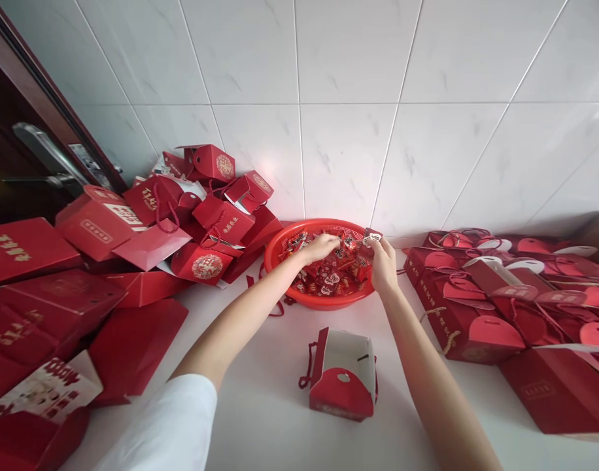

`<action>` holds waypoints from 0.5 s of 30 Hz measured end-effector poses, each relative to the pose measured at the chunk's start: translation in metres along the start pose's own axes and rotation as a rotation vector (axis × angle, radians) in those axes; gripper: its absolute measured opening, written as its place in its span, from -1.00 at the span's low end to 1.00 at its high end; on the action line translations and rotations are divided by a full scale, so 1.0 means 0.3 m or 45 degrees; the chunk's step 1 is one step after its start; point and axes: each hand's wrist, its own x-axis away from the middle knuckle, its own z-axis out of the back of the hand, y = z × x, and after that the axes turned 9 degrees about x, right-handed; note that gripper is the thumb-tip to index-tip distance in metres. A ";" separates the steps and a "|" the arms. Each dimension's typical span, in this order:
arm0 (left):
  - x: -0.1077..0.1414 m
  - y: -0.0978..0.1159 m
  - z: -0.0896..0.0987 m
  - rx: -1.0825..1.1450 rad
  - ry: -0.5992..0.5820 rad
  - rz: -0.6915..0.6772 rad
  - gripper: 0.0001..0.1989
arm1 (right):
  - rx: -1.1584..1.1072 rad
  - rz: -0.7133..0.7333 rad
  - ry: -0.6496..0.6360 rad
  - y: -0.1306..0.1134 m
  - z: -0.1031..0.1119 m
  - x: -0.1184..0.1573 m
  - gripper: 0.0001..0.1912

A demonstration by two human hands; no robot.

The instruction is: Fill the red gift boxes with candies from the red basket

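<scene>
A red plastic basket stands against the wall, filled with small red wrapped candies. My left hand is over the candies from the left, its fingers drawn together; what they hold, if anything, is hidden. At the basket's right rim, my right hand pinches a red and white candy packet between thumb and fingers. In front of the basket sits an open red gift box with a white inside and dark red cord handles. A small dark mark shows on its inner wall.
Red gift boxes lie heaped at the left, some tipped over. On the right, several open red boxes stand in close rows. A white tiled wall rises behind, and a door handle is at the far left.
</scene>
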 end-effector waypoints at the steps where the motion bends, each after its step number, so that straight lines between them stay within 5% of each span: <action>1: -0.003 0.000 0.003 0.023 0.039 -0.015 -0.79 | 0.009 -0.005 -0.013 -0.002 0.001 0.001 -0.80; 9: 0.006 0.008 0.008 0.404 0.150 -0.148 -0.63 | 0.039 -0.090 -0.234 -0.018 0.004 0.009 -0.80; 15: 0.013 0.028 0.007 0.495 0.163 -0.137 -0.58 | -0.004 -0.087 -0.247 -0.012 0.003 0.006 -0.72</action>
